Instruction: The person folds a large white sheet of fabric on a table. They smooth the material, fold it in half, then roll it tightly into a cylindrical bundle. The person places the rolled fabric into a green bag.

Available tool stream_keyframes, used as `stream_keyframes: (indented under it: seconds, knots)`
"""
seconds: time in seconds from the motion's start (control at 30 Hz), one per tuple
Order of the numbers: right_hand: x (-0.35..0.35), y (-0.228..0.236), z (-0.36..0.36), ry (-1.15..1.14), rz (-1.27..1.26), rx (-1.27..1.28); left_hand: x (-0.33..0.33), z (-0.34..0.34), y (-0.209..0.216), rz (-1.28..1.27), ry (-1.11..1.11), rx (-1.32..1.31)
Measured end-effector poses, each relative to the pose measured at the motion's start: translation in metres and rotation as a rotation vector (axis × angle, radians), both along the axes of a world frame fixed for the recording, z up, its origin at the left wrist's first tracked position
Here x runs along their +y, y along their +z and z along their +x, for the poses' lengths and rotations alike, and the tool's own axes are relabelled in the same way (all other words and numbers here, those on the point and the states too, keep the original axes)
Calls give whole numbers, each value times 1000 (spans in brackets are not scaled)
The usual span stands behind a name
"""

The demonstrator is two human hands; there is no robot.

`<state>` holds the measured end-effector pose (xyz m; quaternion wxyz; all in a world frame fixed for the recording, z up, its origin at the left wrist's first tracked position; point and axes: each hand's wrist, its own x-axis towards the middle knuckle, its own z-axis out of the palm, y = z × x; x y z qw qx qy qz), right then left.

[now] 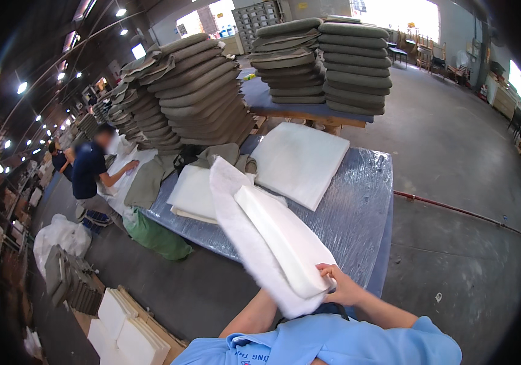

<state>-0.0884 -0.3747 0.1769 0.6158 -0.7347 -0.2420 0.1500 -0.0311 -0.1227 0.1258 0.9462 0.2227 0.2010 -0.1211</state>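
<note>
A white foam cushion pad [285,234] slants up from my body over the table, with a sheet of fluffy white batting [230,213] along its left side and beneath it. My right hand [339,285] grips the pad's near right corner, fingers bent over its edge. My left forearm [253,316] runs under the batting; the left hand itself is hidden behind it. Beyond the pad, a flat square white foam pad [302,161] lies on the plastic-covered table [358,207]. More white pads [192,193] and grey-green fabric [221,153] lie at its left.
Tall stacks of grey-green cushions [199,97] [355,70] stand along the far side. A co-worker [93,167] works at the left of the table. A green sack [157,236] sits on the floor beside it, and white foam blocks [129,334] are piled at the lower left.
</note>
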Motion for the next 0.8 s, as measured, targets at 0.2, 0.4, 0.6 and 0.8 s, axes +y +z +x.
stream_keyframes:
  seconds: [0.2, 0.4, 0.6, 0.8]
  knots:
    - [6, 1, 91, 161, -97, 207, 16, -58, -9, 32, -94, 66]
    - [73, -35, 102, 108, -277, 3, 7, -57, 10, 357, -70, -45]
    - [56, -24, 110, 196, -323, 59, -12, 4, 41, 850, 63, -312]
    - [52, -26, 129, 272, -272, -58, 0, 54, 63, 1636, 218, -529]
